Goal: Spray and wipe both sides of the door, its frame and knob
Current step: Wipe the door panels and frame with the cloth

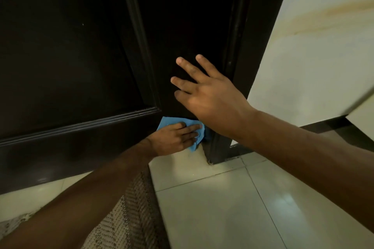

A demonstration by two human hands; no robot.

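So I'm looking down at the bottom corner of a dark brown, almost black, panelled wooden door (70,56) that fills everything from 9 to 12 o'clock. My left hand (176,137) sits just below centre, fingers straight and close together, pressing a light blue cleaning cloth (170,121) flat against the door's lowest rail, right at its bottom edge. The cloth pokes out above and to the right of the fingers, with one corner hanging toward the floor.

My right hand (212,97) is just above it, toward 1 o'clock, fingers spread wide and straight, palm toward the door's stile. Can't tell for sure if the palm is actually touching the wood.

The matching dark wooden door frame (249,46) runs up at 1 o'clock, right beside the right hand, and meets a cream painted wall (313,56) at 2 o'clock. Glossy cream floor tiles (232,208) cover 4 to 6 o'clock, and a brown-and-beige woven mat (131,208) lies at 6 o'clock under my left forearm.
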